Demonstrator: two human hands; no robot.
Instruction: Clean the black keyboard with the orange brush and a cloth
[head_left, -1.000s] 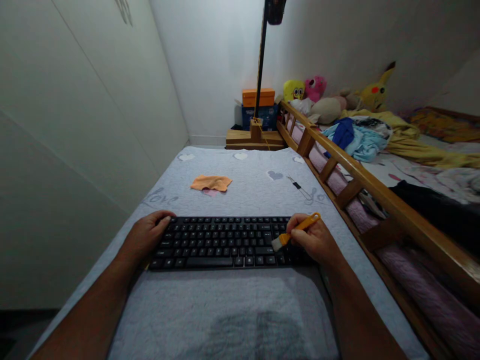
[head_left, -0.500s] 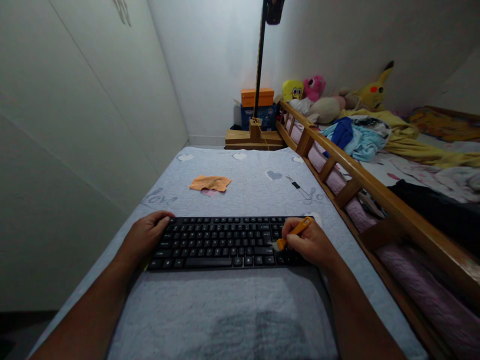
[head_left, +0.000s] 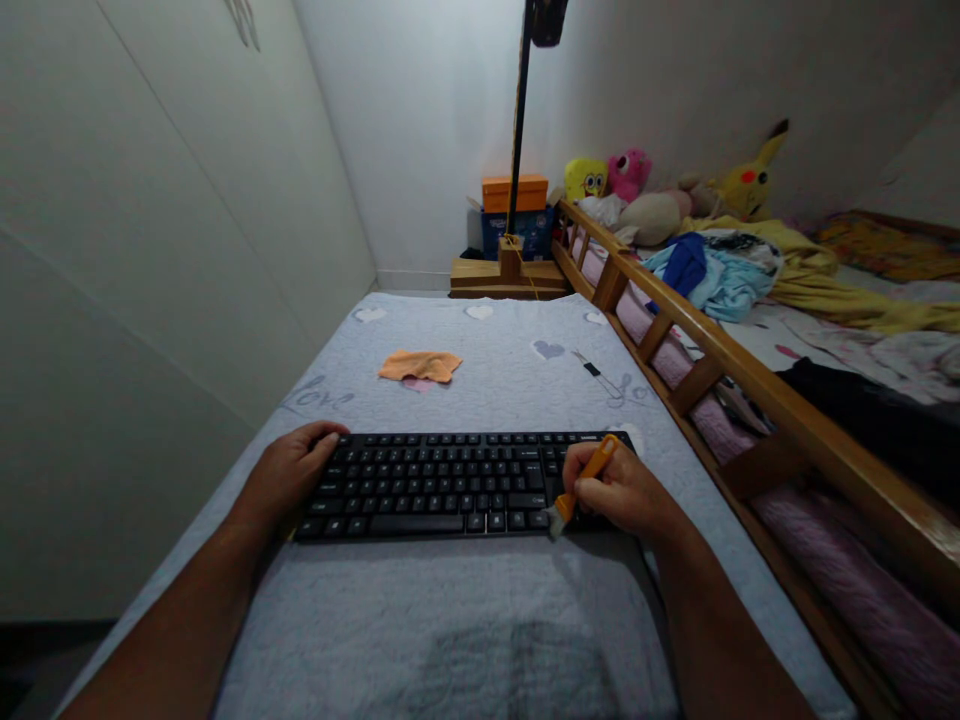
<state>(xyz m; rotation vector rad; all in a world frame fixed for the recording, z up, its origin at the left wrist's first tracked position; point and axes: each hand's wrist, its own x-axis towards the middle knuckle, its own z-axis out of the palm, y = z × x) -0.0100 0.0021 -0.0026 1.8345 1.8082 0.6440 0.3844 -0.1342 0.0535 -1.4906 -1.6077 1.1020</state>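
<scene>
A black keyboard (head_left: pixel 435 485) lies flat on the pale blue quilted cover. At its left end, my left hand (head_left: pixel 292 470) is closed round the edge, thumb on top and fingers partly hidden. My right hand (head_left: pixel 611 485) pinches a small brush (head_left: pixel 592 468) with an orange handle over the keyboard's right part. The brush's pale bristles touch the front edge near the lower right keys. Beyond the keyboard, an orange cloth (head_left: pixel 421 366) lies crumpled on the cover. Farther right rests a thin metal wire tool (head_left: pixel 592 370) with a dark middle piece.
A wooden bed rail (head_left: pixel 697 345) runs along the right side, with clothes (head_left: pixel 712 275) and plush toys (head_left: pixel 630 175) behind it. At the far end stand a wooden base with a pole (head_left: pixel 510 262) and an orange box (head_left: pixel 514 193). A white cabinet (head_left: pixel 172 220) borders the left.
My right hand has tilted the brush more upright, and its bristles have moved down toward the keyboard's front edge. My left hand stays in place.
</scene>
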